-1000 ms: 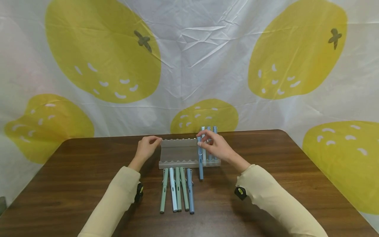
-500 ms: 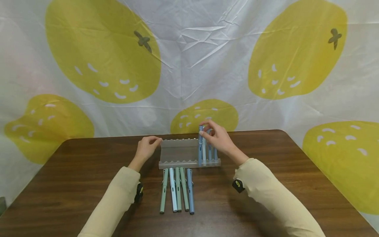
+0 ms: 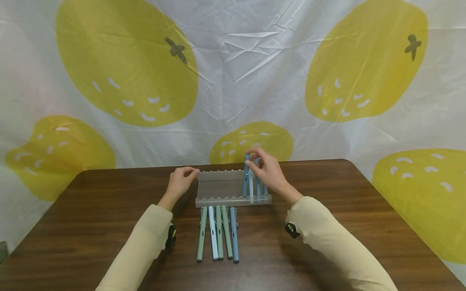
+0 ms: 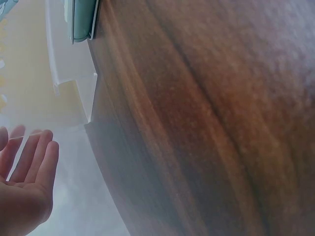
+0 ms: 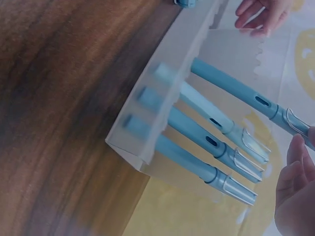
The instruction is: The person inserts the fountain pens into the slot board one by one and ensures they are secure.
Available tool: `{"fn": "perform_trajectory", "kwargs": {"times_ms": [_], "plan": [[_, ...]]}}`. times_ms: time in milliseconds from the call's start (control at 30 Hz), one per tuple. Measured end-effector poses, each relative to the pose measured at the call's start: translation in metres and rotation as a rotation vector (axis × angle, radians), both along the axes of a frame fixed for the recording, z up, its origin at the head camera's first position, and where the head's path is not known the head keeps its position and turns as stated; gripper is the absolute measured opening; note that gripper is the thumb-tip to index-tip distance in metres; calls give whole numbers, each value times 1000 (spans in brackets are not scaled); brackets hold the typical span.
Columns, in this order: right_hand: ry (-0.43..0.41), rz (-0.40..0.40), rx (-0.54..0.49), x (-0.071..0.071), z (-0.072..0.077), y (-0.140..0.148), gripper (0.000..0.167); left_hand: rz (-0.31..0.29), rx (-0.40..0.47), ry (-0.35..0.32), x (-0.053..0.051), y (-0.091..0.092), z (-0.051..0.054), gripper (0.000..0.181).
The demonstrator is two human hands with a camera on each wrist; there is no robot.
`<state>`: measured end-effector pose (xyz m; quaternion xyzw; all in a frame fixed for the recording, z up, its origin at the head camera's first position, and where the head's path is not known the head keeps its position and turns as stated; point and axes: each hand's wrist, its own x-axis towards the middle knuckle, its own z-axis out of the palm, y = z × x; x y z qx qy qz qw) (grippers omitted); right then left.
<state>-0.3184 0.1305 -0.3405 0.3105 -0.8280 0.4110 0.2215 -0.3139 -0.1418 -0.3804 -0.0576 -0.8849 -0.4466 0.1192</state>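
A clear, notched pen rack (image 3: pixel 220 188) stands on the table, with three pens, among them a pale blue pen (image 5: pixel 204 105), leaning in its right-hand slots. My right hand (image 3: pixel 268 169) pinches a blue pen (image 5: pixel 236 88) near its clip end. That pen is tilted just left of the pale one, its lower end behind the rack's front lip. At the rack's upper left corner, my left hand (image 3: pixel 179 184) holds the edge between thumb and fingers. Several pens lie side by side in front of the rack, among them a green pen (image 3: pixel 202 234) and a blue pen (image 3: pixel 234 235).
The rack is near the back edge of the brown wooden table (image 3: pixel 109 226). Behind it hangs a white cloth (image 3: pixel 247 93) printed with large yellow fruit. Each wrist carries a small black camera mount (image 3: pixel 292 230).
My right hand has lifted the blue pen up and back from in front of the rack, and its lower end has gone behind the front lip. The left hand stays put.
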Motion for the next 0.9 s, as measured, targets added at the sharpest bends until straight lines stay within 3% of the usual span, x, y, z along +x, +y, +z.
{"fn": "perform_trajectory", "kwargs": {"times_ms": [233, 600, 733, 900], "plan": [[0, 10, 56, 0, -6, -1, 23, -3, 1, -3, 0, 0, 0, 29], [-99, -7, 53, -2, -7, 0, 20, 0, -5, -11, 1, 0, 1, 30], [-65, -26, 70, -4, -9, -1, 21, 0, -4, -6, 1, 0, 2, 28], [41, -43, 190, -6, -12, 0, 28, -7, -6, -5, 1, 0, 2, 29]]}}
